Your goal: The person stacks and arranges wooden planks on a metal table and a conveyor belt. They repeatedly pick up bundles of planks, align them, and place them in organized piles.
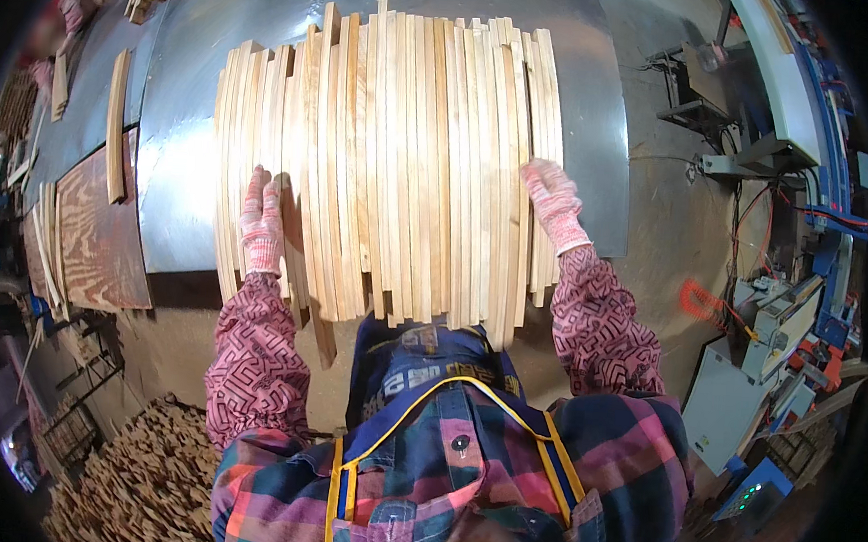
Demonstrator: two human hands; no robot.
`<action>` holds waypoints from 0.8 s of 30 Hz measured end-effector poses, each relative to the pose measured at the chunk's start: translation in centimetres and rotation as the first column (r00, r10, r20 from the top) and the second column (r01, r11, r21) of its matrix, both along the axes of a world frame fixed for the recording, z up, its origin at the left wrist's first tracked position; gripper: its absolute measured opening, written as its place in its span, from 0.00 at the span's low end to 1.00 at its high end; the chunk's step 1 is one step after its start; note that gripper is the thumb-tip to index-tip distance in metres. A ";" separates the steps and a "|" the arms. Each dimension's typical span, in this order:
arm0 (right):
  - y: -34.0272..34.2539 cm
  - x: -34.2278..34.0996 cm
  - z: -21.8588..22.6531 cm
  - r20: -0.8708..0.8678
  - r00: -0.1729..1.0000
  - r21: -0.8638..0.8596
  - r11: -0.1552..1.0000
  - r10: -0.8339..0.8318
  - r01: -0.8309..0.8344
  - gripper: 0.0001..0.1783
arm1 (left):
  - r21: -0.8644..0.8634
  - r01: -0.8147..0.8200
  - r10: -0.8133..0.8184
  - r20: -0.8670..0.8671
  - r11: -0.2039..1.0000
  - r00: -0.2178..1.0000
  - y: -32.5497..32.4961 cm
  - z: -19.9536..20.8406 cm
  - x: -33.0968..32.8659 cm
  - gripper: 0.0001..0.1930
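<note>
A wide row of pale wooden strips [400, 171] lies side by side on a metal-topped table, their near ends uneven and reaching past its front edge. My left hand [263, 225], in a pink-and-white knit glove, rests on the strips toward the left side, fingers stretched out. Beside it, a darker strip [324, 342] sticks out lower than the others. At the right side, my right hand [553, 204], gloved alike, has its fingers bent over the outermost strips, next to a narrow gap. Its fingertips are partly hidden.
Bare metal of the tabletop [598, 132] shows around the row. One loose strip [118, 127] lies to the left, near a brown wooden board [98, 224]. Machinery [775, 328] with an orange coiled hose [699, 301] stands right. A wood-piece heap [138, 481] fills the lower left; another person works far left.
</note>
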State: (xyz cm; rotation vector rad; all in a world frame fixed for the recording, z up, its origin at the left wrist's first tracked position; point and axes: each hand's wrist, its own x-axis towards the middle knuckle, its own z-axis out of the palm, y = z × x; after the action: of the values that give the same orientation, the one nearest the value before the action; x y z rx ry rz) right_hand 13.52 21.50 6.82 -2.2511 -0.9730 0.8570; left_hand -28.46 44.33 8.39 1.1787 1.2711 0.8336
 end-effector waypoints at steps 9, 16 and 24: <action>1.0 -2.9 -2.4 -0.773 0.555 0.120 0.789 -0.307 0.603 0.41 | -0.168 0.056 -0.025 0.179 0.984 0.983 1.0 -1.5 4.9 0.51; -0.4 -3.9 2.3 -0.925 0.350 0.047 0.871 -0.147 0.490 0.41 | -0.257 0.264 -0.153 0.382 0.930 0.911 -1.3 -5.3 1.7 0.45; 0.6 1.3 7.7 -0.950 0.309 0.214 0.819 0.047 0.533 0.35 | -0.171 0.244 -0.170 0.361 0.955 0.917 1.3 -2.7 7.6 0.27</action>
State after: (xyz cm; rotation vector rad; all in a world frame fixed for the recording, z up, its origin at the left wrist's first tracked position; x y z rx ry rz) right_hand 14.78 22.10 14.56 -1.0100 -0.1668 1.3085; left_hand -20.82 45.61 5.72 0.9285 0.9042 0.6895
